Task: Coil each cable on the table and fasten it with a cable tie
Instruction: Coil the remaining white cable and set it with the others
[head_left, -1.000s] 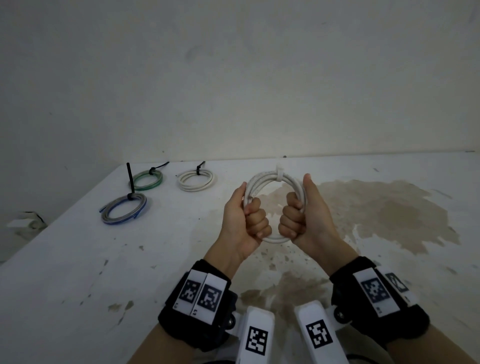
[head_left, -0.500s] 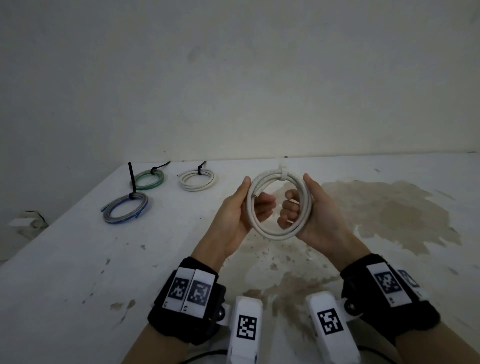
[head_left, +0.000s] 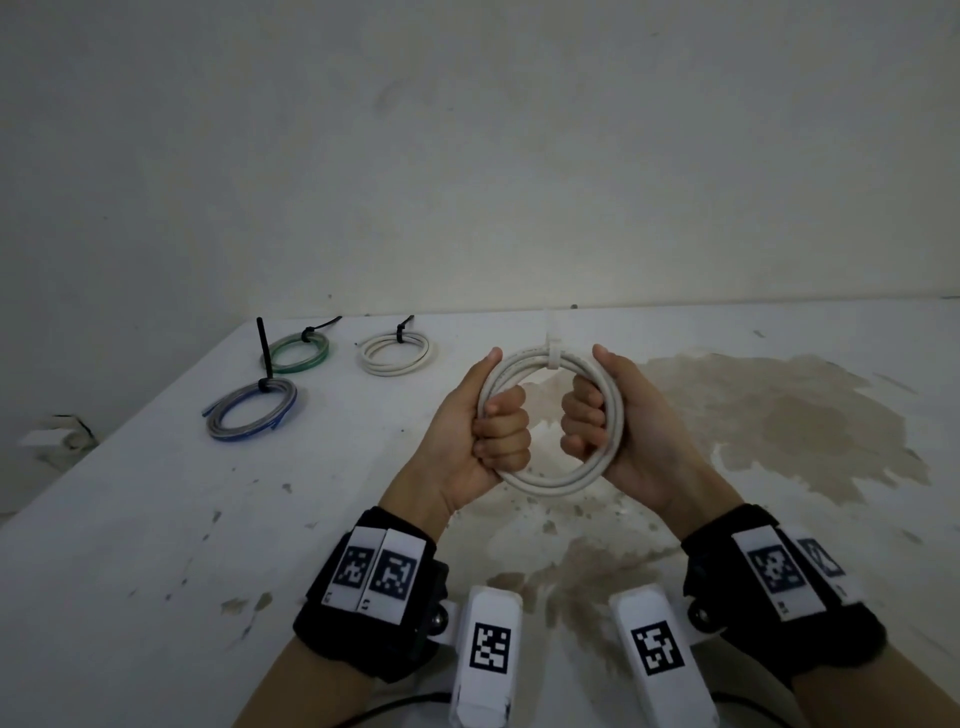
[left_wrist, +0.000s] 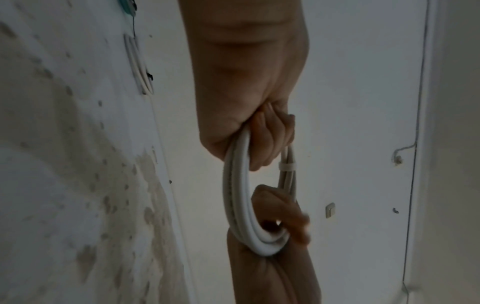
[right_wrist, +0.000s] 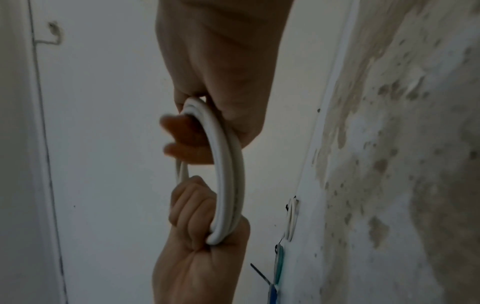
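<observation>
**White coil held up for inspection**

White cable coil (head_left: 550, 415) is gripped above the table (head_left: 130, 519) on both sides, the left hand (head_left: 480, 431) and right hand (head_left: 618, 426) each clenched round it. Its white cable tie (head_left: 551, 356) sits at the far top, probably so tightness can be judged. Three tied coils (head_left: 395, 353) are parked far left.

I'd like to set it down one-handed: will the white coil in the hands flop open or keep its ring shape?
Likely keeps its ring: the white coil has a white tie binding its turns. It holds round between left hand and right hand, so fairly stiff.
</observation>
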